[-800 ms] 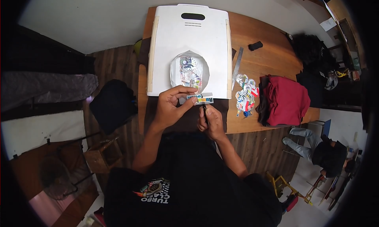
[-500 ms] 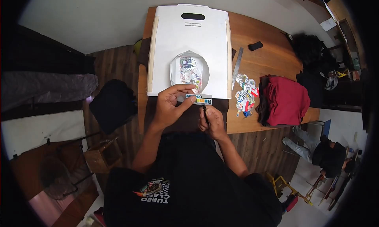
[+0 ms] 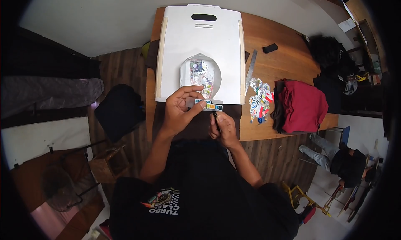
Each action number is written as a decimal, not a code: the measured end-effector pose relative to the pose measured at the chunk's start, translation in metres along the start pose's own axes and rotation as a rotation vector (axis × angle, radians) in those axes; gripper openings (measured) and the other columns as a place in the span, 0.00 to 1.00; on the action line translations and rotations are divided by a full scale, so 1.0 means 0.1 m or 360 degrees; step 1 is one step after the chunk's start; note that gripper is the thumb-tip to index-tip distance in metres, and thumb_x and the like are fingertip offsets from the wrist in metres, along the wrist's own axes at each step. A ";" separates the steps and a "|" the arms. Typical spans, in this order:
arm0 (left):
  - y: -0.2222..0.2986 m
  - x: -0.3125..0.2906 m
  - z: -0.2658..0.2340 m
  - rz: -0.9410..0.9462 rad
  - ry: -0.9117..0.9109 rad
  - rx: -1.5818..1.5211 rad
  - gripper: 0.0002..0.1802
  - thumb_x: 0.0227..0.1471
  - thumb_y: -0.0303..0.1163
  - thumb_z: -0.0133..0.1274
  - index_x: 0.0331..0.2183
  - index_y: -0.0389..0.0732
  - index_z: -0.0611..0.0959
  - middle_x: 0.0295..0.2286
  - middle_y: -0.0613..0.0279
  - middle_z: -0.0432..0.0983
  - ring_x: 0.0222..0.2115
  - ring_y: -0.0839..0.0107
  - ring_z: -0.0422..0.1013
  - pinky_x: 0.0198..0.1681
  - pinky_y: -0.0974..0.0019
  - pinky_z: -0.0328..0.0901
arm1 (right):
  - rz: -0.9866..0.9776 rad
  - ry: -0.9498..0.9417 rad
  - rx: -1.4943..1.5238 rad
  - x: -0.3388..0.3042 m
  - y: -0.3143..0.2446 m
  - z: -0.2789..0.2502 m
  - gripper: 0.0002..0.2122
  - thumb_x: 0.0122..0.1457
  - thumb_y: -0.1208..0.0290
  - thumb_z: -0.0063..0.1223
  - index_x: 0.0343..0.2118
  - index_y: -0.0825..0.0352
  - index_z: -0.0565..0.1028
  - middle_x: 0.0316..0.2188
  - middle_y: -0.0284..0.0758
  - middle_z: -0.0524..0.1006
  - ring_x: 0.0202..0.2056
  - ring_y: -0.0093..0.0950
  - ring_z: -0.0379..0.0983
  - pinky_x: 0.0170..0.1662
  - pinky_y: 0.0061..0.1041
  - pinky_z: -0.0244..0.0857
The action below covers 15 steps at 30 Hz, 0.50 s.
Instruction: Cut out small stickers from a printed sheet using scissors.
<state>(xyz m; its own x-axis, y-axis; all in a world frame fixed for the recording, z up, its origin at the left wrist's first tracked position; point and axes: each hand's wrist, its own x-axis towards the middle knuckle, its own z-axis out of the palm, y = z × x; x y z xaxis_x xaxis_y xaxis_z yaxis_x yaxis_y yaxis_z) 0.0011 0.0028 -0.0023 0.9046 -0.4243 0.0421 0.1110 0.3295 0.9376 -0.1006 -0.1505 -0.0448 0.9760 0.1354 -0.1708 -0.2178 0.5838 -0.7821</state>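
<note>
My left hand [image 3: 178,110] pinches a narrow printed sticker strip [image 3: 214,107], white with blue, green and yellow lettering on a clear backing, between thumb and fingers. Below its right end, my right hand [image 3: 226,127] is closed round black-handled scissors [image 3: 216,115]. The blades meet the strip, though their tips are hard to make out. Both hands are over the near edge of a white board [image 3: 175,44]. Just beyond them, a round opening [image 3: 217,79] in the board shows clear film and colourful printed pieces [image 3: 199,71].
Cut-out stickers [image 3: 260,100] are heaped on the wooden table [image 3: 284,52] at right, beside a metal ruler [image 3: 251,69]. Folded red and dark cloth [image 3: 303,106] lies farther right. A small black object [image 3: 270,48] is behind. Another person [image 3: 346,160] is off to the right.
The strip has tilted slightly, its right end lower, and shifted a little against the scissors. My left fingers have moved slightly; my right hand stays nearly in place.
</note>
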 end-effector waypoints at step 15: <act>0.06 0.00 -0.02 -0.0070 -0.0018 0.0036 0.23 0.49 0.16 0.56 0.49 0.29 0.73 0.32 0.60 0.76 0.34 0.80 0.71 0.38 0.78 0.67 | 0.0073 -0.0027 -0.0102 -0.01 0.00 -0.04 0.16 0.68 0.56 0.37 0.32 0.66 0.65 0.13 0.24 0.56 0.14 0.15 0.47 0.18 0.17 0.43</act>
<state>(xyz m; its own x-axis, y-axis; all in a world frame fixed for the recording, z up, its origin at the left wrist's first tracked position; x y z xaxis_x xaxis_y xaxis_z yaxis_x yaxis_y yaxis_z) 0.0022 0.0068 0.0023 0.8942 -0.4476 0.0042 0.1414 0.2914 0.9461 -0.1015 -0.1537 -0.0466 0.9646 0.1747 -0.1976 -0.2611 0.5241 -0.8106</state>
